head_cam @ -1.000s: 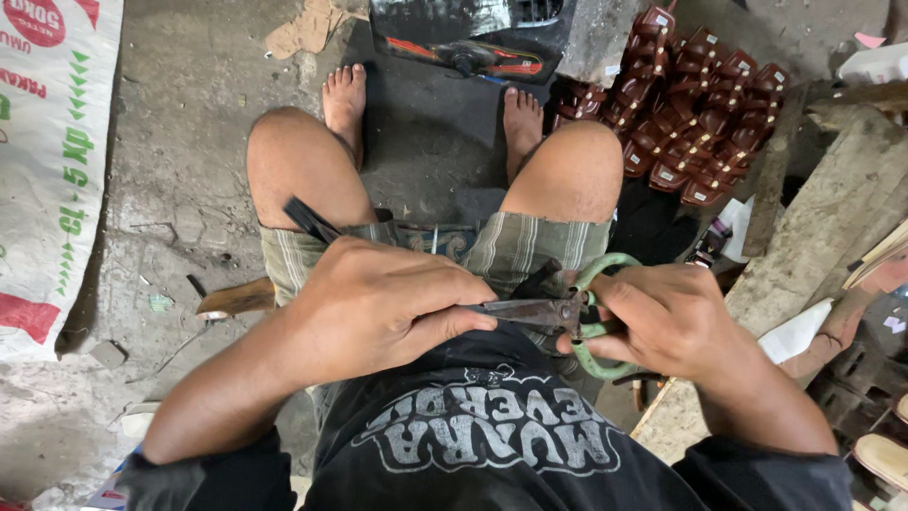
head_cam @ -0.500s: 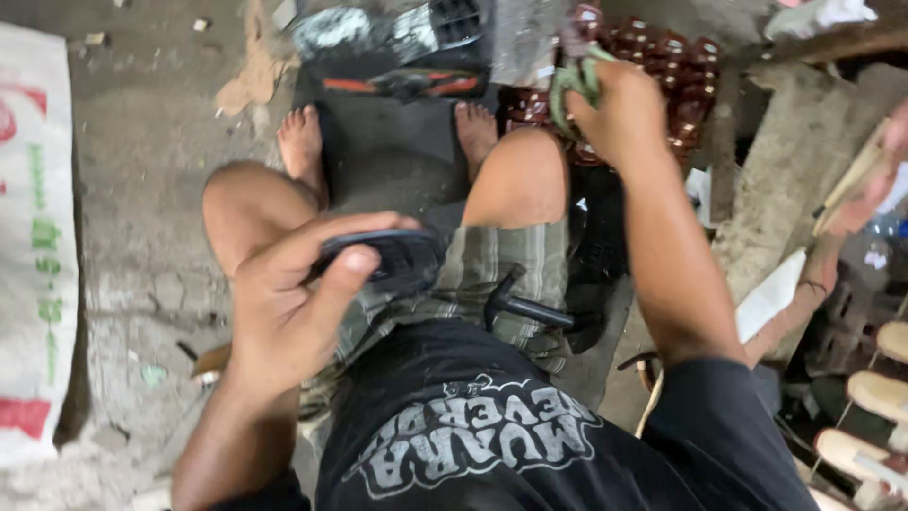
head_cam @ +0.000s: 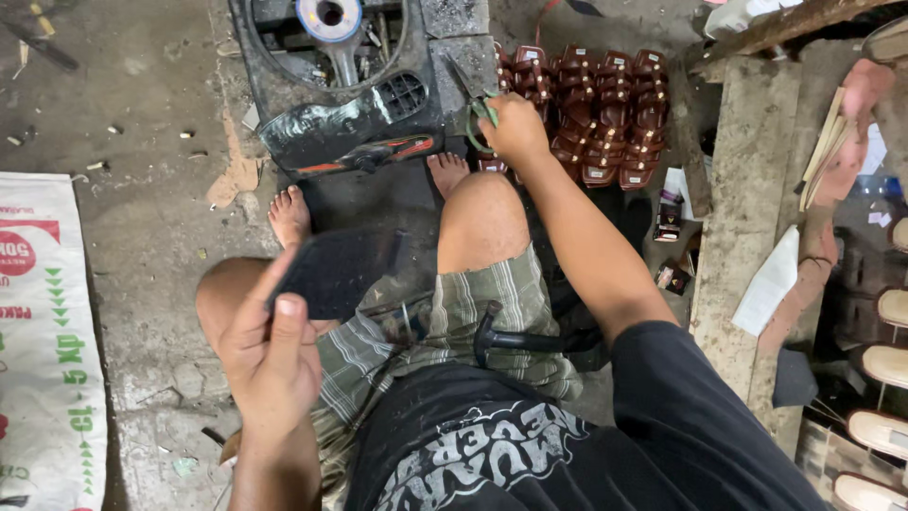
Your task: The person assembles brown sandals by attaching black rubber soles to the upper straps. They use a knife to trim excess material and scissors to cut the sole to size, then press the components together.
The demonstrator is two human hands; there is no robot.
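Observation:
My left hand (head_cam: pixel 270 355) holds up a flat black piece of sole material (head_cam: pixel 336 273) above my left knee. My right hand (head_cam: pixel 513 128) is stretched forward past my right knee, its fingers through the green handles of a pair of scissors (head_cam: pixel 476 106), whose blades rest on the edge of the black machine (head_cam: pixel 345 80). A black hammer (head_cam: pixel 511 338) lies across my lap, on my striped shorts.
Stacked rows of brown sandal straps (head_cam: pixel 601 114) lie beyond my right hand. A wooden plank (head_cam: pixel 738 218) runs down the right side, with sandal soles (head_cam: pixel 889 369) beyond it. A printed white sack (head_cam: pixel 43 360) lies on the concrete floor at left.
One second ago both hands worked the scissors over my lap. Since then my right hand carried the scissors forward to the machine, and my left hand lifted the black piece.

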